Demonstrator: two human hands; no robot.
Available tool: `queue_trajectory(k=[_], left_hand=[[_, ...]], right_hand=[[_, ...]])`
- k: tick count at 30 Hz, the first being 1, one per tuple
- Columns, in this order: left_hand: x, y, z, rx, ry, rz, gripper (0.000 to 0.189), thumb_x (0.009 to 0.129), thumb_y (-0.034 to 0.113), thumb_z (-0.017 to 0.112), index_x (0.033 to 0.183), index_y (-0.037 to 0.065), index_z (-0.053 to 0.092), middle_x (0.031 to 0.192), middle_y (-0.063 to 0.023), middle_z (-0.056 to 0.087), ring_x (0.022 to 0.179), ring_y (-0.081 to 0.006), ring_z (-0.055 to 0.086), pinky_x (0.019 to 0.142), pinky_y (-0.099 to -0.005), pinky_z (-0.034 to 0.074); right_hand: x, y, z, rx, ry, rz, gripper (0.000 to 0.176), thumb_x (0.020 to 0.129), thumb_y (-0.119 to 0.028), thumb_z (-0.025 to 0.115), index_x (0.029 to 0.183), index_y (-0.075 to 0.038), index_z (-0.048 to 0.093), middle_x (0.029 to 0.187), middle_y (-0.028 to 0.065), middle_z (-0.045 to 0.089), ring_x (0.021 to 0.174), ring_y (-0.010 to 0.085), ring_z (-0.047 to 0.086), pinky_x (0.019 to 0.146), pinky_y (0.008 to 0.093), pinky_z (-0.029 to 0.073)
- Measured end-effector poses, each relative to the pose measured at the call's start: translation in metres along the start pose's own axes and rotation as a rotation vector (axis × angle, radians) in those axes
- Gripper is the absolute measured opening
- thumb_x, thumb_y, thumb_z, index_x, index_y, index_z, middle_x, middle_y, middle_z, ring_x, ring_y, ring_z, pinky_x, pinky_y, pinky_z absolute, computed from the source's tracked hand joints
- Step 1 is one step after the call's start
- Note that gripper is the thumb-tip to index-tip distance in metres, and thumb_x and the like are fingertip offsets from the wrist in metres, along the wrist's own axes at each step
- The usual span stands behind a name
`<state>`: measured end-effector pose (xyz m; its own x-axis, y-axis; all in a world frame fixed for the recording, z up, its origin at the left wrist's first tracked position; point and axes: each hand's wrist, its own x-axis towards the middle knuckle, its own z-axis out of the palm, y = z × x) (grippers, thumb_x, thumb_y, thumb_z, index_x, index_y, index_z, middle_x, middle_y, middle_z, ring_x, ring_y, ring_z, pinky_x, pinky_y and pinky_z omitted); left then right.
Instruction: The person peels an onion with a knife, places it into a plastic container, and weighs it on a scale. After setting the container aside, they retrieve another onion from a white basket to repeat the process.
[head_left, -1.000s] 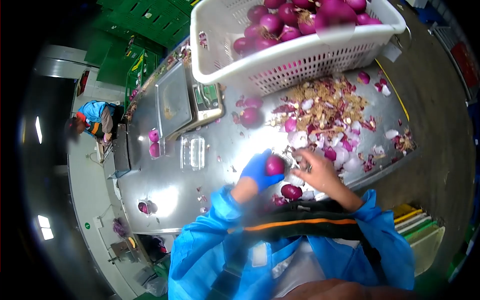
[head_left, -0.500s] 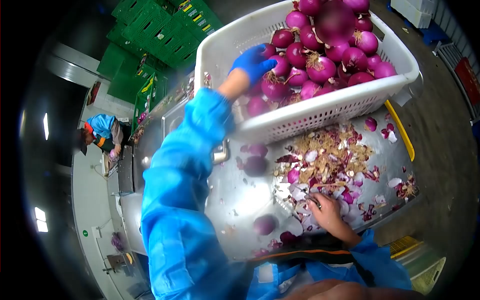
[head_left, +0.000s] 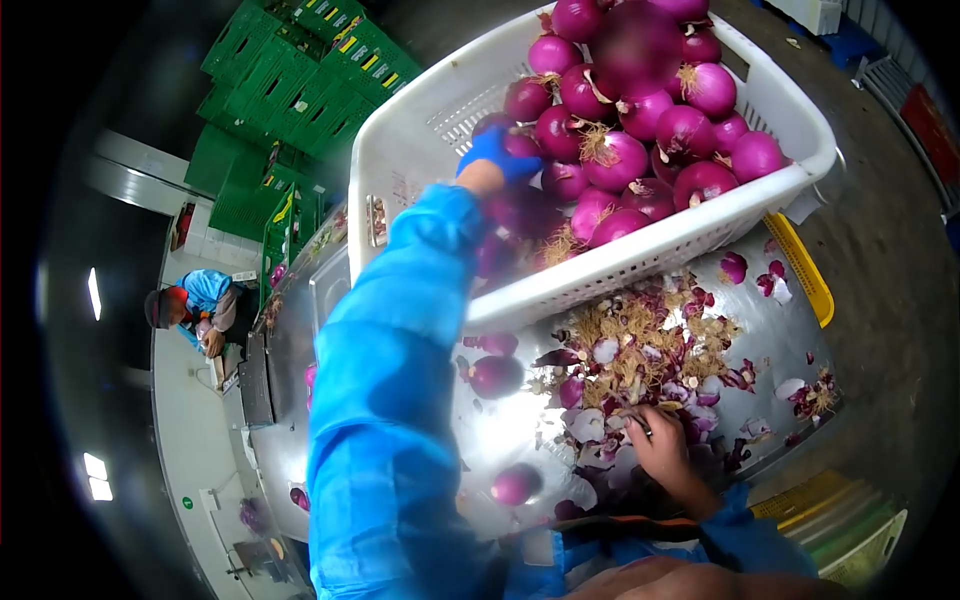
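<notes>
One onion (head_left: 516,485) now set down, the freed left hand (head_left: 500,160) half-curls inside the basket (head_left: 405,140), hold unclear; the right hand (head_left: 660,450) grips a small tool (head_left: 643,425).

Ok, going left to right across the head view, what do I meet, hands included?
Co-worker in blue, gloved left hand, bare right hand, yellow plastic edge, red panel.

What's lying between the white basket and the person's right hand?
In the head view, a heap of dry roots and purple peelings lies on the metal table between the white basket and the right hand.
</notes>
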<state>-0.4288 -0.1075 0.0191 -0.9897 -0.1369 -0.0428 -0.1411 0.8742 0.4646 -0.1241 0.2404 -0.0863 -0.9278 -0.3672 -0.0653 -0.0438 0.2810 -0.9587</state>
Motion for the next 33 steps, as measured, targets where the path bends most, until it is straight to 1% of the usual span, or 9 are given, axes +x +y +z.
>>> queue_trajectory(k=[1,4,10,13,16,23,26,29,33], left_hand=[[-0.012,0.006,-0.009,-0.222,0.037,0.058,0.089,0.066,0.039,0.084,0.138,0.005,0.044,0.126,-0.0174,0.059,0.109,-0.0312,0.063,0.097,-0.0386,0.050],[-0.078,0.057,-0.058,-0.756,-0.163,-0.017,0.080,0.073,0.025,0.083,0.139,0.005,0.042,0.124,-0.0128,0.060,0.109,-0.0261,0.062,0.097,-0.0365,0.051],[-0.228,0.098,-0.076,-0.974,-0.247,0.297,0.083,0.078,0.010,0.077,0.148,0.004,0.031,0.137,-0.0113,0.048,0.124,-0.0247,0.051,0.104,-0.0387,0.044],[-0.290,0.112,-0.060,-1.056,-0.317,0.286,0.087,0.076,0.007,0.078,0.148,0.005,0.031,0.138,-0.0101,0.048,0.126,-0.0240,0.049,0.106,-0.0393,0.043],[-0.330,0.102,-0.033,-1.022,-0.304,0.240,0.092,0.074,0.015,0.082,0.149,0.003,0.029,0.139,-0.0131,0.048,0.129,-0.0249,0.046,0.107,-0.0409,0.041],[-0.392,0.093,0.005,-0.843,-0.237,0.203,0.101,0.070,0.028,0.086,0.148,0.001,0.028,0.138,-0.0149,0.048,0.127,-0.0256,0.047,0.107,-0.0398,0.038],[-0.408,0.105,0.007,-0.980,-0.262,0.074,0.100,0.070,0.028,0.085,0.147,0.000,0.028,0.137,-0.0150,0.048,0.127,-0.0261,0.047,0.107,-0.0395,0.038],[-0.418,0.102,0.016,-0.825,-0.103,0.240,0.098,0.068,0.026,0.085,0.146,0.000,0.030,0.137,-0.0154,0.048,0.126,-0.0260,0.048,0.106,-0.0396,0.039],[-0.423,0.100,0.031,-0.755,-0.074,0.212,0.097,0.067,0.024,0.084,0.145,0.000,0.032,0.137,-0.0159,0.048,0.126,-0.0267,0.048,0.104,-0.0396,0.041]], right_hand=[[0.001,0.003,-0.001,0.002,0.014,-0.006,0.015,0.084,-0.010,0.064,0.097,-0.006,0.069,0.090,0.0154,0.068,0.084,0.0337,0.066,0.076,0.0398,0.051],[0.006,-0.012,-0.015,0.015,0.096,0.028,0.015,0.085,-0.010,0.063,0.098,-0.004,0.068,0.093,0.0149,0.068,0.085,0.0331,0.064,0.076,0.0415,0.050],[0.034,-0.098,-0.050,-0.138,0.337,-0.488,0.026,0.082,-0.003,0.064,0.108,-0.003,0.067,0.097,0.0142,0.066,0.081,0.0303,0.066,0.073,0.0377,0.053],[0.025,-0.134,-0.054,-0.313,0.338,-0.606,0.039,0.072,0.000,0.068,0.110,-0.006,0.065,0.091,0.0129,0.063,0.077,0.0320,0.064,0.067,0.0404,0.052],[0.009,-0.145,-0.051,-0.514,0.342,-0.749,0.039,0.069,0.001,0.068,0.108,-0.005,0.066,0.088,0.0096,0.061,0.075,0.0271,0.064,0.063,0.0364,0.050],[-0.019,-0.128,-0.032,-0.650,0.288,-0.743,0.032,0.076,-0.006,0.063,0.107,-0.007,0.066,0.078,0.0047,0.056,0.067,0.0219,0.060,0.057,0.0342,0.049],[-0.029,-0.113,-0.029,-0.639,0.272,-0.683,0.035,0.076,-0.006,0.062,0.111,-0.007,0.065,0.076,0.0041,0.056,0.066,0.0221,0.060,0.056,0.0333,0.049],[-0.044,-0.099,-0.025,-0.629,0.307,-0.598,0.041,0.075,-0.005,0.065,0.116,-0.009,0.064,0.077,0.0041,0.057,0.066,0.0228,0.061,0.056,0.0334,0.049],[-0.053,-0.096,-0.016,-0.585,0.279,-0.491,0.048,0.071,-0.001,0.066,0.119,-0.008,0.063,0.088,0.0098,0.062,0.070,0.0281,0.063,0.061,0.0373,0.050]])
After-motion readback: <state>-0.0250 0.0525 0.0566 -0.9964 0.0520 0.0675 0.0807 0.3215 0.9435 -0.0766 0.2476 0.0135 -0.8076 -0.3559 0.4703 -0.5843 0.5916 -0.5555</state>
